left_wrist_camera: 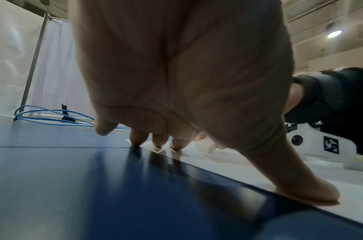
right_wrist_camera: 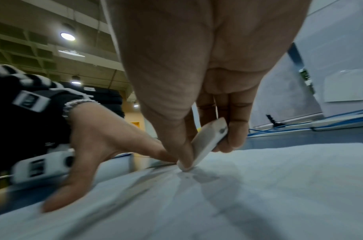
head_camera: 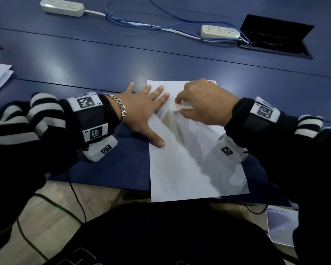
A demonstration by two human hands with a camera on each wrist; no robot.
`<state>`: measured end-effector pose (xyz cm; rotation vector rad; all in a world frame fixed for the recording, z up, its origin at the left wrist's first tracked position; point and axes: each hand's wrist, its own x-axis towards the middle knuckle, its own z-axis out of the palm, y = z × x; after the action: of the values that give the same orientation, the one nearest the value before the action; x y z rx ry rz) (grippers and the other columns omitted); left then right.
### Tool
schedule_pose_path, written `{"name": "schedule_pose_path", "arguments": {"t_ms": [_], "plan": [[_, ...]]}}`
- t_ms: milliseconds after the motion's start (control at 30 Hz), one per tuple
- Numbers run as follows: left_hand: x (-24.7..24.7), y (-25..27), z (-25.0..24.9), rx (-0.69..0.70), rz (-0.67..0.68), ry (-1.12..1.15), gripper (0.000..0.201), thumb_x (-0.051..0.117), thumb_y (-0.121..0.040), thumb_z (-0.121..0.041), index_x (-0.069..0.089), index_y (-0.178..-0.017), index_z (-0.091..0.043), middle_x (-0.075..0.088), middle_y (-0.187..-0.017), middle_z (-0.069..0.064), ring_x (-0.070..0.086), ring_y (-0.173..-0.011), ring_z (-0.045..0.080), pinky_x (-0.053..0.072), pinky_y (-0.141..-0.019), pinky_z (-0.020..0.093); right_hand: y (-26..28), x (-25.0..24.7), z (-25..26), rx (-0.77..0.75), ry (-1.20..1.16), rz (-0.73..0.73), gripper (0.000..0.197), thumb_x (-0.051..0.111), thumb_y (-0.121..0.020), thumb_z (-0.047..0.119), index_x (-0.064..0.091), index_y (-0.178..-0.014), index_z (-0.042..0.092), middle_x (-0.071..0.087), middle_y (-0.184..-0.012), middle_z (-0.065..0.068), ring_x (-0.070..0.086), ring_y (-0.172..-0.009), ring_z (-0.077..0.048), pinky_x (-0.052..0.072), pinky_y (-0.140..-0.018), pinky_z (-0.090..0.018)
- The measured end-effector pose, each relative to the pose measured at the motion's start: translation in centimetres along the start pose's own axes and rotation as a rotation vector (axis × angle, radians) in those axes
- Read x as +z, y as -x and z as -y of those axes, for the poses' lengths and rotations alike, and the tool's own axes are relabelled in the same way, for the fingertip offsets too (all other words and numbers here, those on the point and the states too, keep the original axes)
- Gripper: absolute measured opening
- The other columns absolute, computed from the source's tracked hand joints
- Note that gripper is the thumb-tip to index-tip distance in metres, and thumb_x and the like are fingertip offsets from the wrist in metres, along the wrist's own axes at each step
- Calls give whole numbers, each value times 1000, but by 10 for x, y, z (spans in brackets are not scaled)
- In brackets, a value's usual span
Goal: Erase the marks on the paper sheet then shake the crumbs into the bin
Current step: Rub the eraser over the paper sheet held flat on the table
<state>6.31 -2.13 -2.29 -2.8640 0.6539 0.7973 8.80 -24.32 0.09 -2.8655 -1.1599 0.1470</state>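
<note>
While left hand (head_camera: 141, 109) flattens paper (head_camera: 195, 169), right hand (head_camera: 204, 104) pinches eraser (right_wrist_camera: 209, 142)

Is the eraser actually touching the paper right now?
Touching. The right wrist view shows the eraser, pinched by the right hand, with its lower corner pressed onto the paper.

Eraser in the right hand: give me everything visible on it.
The eraser is a small flat off-white block with rounded edges and a grey smudge on one face; it looks rubbery. The right hand pinches it between thumb and fingers, tilted, with its lower corner pressed on the paper sheet near the sheet's far end. The left hand lies spread close beside it, not touching it.
</note>
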Motion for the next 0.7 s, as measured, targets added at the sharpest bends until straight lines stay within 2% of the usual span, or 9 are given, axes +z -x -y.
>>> {"name": "schedule_pose_path", "arguments": {"t_ms": [100, 233, 333, 433, 567, 633, 700], "plan": [[0, 0, -1, -2, 5, 1, 159, 51, -47, -107, -23, -163, -27, -27, -172, -3, -15, -160, 31, -6, -122, 71, 5, -2, 7, -96, -7, 71, 32, 64, -90, 47, 71, -113, 27, 57, -91, 5, 51, -86, -19, 47, -78, -36], [2, 1, -2, -13, 12, 0, 159, 50, -46, -108, -24, -162, -28, -28, -171, -5, -16, -160, 29, -2, -118, 78, 0, -10, -4, 11, -55, 47, 36, 67, -88, 47, 72, -117, 26, 66, -98, 2, 60, -97, -23, 38, -76, -29], [-2, 1, -4, -33, 36, 2, 160, 52, -46, -106, -24, -162, -28, -29, -171, -5, -17, -160, 29, 0, -114, 83, 9, -3, 9, -32, 9, 35, 30, 62, -89, 43, 72, -107, 21, 62, -94, -1, 59, -93, -28, 47, -77, -38], [-3, 2, -6, -36, 47, -4, 160, 53, -45, -106, -24, -162, -28, -30, -170, -5, -18, -160, 29, 2, -112, 85, 16, -2, 17, -88, -10, 107, 27, 62, -88, 44, 73, -105, 25, 56, -88, 5, 56, -85, -22, 50, -76, -38], [-1, 0, -4, -32, 49, -1, 161, 48, -42, -110, -27, -161, -30, -31, -170, -7, -19, -159, 29, 2, -112, 86, 4, -7, 3, 44, -33, 28, 35, 64, -89, 47, 74, -112, 23, 65, -95, 0, 60, -95, -26, 41, -74, -33], [-2, 0, -4, -35, 52, 2, 161, 49, -43, -109, -27, -161, -30, -32, -170, -7, -19, -159, 28, 1, -112, 86, 8, -3, 11, -1, 8, 15, 32, 62, -89, 43, 73, -105, 18, 64, -94, -3, 60, -93, -28, 45, -75, -35], [-3, 1, -5, -40, 59, 0, 162, 49, -41, -108, -27, -161, -30, -32, -170, -7, -19, -159, 28, 1, -112, 85, 17, 1, 25, -79, 1, 78, 30, 60, -88, 44, 73, -99, 20, 60, -88, -1, 58, -86, -26, 49, -75, -39]]}}
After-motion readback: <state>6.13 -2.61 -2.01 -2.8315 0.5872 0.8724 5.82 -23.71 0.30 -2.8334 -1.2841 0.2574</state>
